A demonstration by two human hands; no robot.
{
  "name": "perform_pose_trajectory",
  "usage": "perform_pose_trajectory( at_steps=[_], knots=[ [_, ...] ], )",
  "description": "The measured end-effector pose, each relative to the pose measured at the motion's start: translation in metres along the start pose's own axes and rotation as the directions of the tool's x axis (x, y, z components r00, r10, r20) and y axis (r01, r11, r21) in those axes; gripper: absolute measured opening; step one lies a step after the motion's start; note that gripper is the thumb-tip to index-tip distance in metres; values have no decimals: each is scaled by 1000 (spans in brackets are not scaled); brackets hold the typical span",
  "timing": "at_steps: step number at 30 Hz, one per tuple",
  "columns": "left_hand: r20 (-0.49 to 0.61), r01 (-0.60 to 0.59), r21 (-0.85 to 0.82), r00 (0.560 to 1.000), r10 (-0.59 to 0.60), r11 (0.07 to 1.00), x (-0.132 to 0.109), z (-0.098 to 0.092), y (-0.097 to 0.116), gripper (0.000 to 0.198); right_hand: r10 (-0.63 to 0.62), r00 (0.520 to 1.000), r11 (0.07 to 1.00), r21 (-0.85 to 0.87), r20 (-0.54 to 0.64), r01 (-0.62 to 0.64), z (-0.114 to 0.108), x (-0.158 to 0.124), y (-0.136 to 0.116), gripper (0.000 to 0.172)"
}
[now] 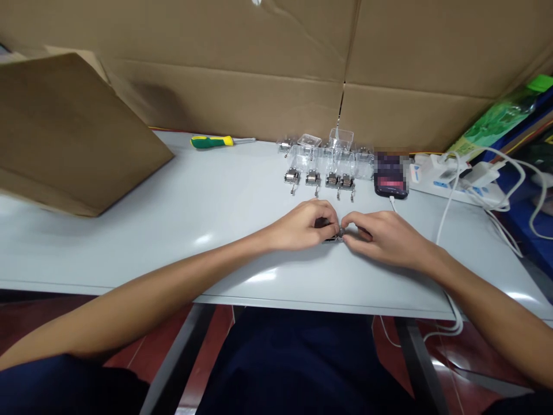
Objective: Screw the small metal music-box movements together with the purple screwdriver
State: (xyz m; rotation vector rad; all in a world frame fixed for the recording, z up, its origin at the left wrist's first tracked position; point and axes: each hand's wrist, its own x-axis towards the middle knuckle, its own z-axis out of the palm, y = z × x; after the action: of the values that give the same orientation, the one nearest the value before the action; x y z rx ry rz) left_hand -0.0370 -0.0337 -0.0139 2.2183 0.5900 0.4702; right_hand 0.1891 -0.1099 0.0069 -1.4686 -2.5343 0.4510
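Squarely between left hand (302, 226) and right hand (381, 236), small metal part (333, 238), pinched by both.

The bench (173, 219) is pale grey, the screwdriver (212, 141) green with yellow, the cardboard (259, 69) brown, the cables (449, 196) white.

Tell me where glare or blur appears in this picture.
Head view: white glare patches on the pale grey table; the dark phone is pixelated; the small metal part between the left hand and right hand is shadowed, unclear.
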Motion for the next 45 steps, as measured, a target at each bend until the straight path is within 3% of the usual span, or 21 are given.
perform_pose_trajectory(
  at_steps=[6,9,20,45],
  knots=[
    [-1,70,-37,998,-70,997,-3,-4,6,15,31,999,1000,-4,23,-31,0,1,-1,16],
    [32,41,-73,999,-39,996,-5,-6,8,18,28,999,999,18,35,-29,-1,1,1,17],
    [119,-92,93,990,81,991,-7,-17,16,19,-6,998,988,151,56,-3,-1,0,5,17],
    [197,-196,78,964,178,977,-6,-22,14,25,-45,997,964,266,67,25,-4,1,1,18]
  ],
)
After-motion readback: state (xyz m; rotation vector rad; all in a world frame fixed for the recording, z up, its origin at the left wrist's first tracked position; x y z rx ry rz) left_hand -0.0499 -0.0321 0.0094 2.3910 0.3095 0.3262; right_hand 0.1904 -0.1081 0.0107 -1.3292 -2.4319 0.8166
